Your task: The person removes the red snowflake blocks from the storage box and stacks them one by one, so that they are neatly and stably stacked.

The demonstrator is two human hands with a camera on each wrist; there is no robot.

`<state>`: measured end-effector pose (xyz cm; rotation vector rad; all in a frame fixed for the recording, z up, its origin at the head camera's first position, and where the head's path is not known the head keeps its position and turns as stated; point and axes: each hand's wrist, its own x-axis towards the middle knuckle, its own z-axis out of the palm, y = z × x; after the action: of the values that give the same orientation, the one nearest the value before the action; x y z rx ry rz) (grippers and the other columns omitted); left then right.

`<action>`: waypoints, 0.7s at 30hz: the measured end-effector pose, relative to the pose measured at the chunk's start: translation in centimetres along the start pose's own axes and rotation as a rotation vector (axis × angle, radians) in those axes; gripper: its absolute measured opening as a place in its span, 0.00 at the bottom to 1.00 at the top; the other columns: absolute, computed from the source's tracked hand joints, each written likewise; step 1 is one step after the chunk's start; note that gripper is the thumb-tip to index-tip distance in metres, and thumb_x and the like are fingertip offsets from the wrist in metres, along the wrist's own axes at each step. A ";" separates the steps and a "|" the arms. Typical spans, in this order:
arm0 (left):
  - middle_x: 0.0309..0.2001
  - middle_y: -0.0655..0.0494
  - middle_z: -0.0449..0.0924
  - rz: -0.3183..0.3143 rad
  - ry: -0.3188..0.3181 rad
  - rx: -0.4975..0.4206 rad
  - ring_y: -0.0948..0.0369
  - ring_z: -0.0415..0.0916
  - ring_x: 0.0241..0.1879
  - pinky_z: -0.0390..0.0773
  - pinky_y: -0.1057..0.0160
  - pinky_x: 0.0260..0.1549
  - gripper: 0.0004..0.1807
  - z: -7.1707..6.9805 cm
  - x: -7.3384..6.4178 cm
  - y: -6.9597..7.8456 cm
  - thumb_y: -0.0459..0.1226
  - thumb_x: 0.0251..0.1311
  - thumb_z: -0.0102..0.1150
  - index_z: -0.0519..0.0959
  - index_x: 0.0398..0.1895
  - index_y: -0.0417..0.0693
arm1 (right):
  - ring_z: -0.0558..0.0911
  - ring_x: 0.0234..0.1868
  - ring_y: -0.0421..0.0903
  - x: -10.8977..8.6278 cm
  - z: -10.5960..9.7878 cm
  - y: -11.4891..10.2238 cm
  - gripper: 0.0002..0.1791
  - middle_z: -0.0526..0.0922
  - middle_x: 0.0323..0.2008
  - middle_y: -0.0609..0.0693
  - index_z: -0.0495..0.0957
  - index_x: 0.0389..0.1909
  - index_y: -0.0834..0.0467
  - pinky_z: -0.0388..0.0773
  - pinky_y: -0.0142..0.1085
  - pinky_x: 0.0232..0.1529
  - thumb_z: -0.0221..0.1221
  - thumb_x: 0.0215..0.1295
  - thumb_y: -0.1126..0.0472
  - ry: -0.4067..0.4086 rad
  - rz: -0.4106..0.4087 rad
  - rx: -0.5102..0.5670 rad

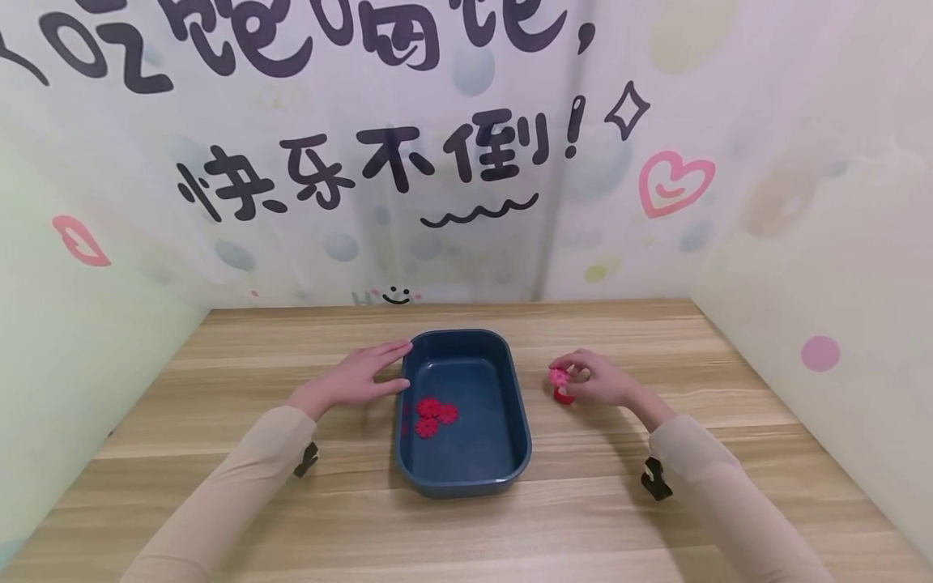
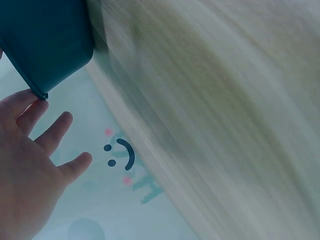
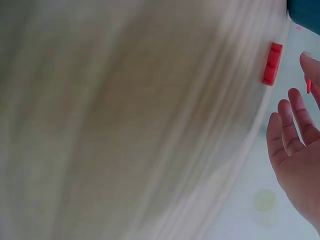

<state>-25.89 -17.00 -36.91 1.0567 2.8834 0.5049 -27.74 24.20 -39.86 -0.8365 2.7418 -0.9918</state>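
Note:
My right hand (image 1: 601,379) pinches a small pinkish-red flower-shaped piece (image 1: 559,377) between thumb and index finger. In the right wrist view that piece (image 3: 308,84) shows as a thin red edge, and the other fingers stay fairly straight. Just below it on the table lies a red piece (image 1: 564,396), seen from the side as a small red block (image 3: 272,64). Left of this stands a dark blue rectangular tray (image 1: 464,488). With fingers spread, my left hand (image 1: 353,377) touches its left rim. Several red flower pieces (image 1: 428,407) lie inside, towards the left side.
The wood-grain table (image 1: 350,510) runs back to a printed white backdrop (image 1: 466,267) with black writing. Pale side walls (image 1: 824,267) close in left and right. A black strap piece (image 1: 656,478) shows at the right wrist, another (image 1: 307,460) at the left.

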 end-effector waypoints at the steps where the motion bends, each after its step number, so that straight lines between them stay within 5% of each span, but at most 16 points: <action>1: 0.64 0.45 0.54 0.000 0.000 0.000 0.48 0.51 0.62 0.52 0.44 0.54 0.36 0.0 0.0 0.0 0.54 0.59 0.46 0.57 0.65 0.41 | 0.71 0.41 0.49 -0.1 0.0 0.1 0.19 0.73 0.39 0.49 0.74 0.48 0.56 0.70 0.41 0.39 0.61 0.53 0.61 -0.003 -0.002 -0.002; 21: 0.64 0.46 0.54 0.000 0.005 0.004 0.49 0.52 0.61 0.52 0.45 0.55 0.36 0.1 0.1 -0.2 0.54 0.58 0.47 0.57 0.65 0.42 | 0.72 0.40 0.49 -1.3 -0.2 0.9 0.20 0.73 0.38 0.49 0.74 0.48 0.60 0.68 0.44 0.41 0.62 0.51 0.63 -0.082 -0.077 -0.004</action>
<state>-26.06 -17.03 -37.08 1.0569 2.8900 0.5023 -27.09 25.59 -40.35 -0.9673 2.6622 -0.9427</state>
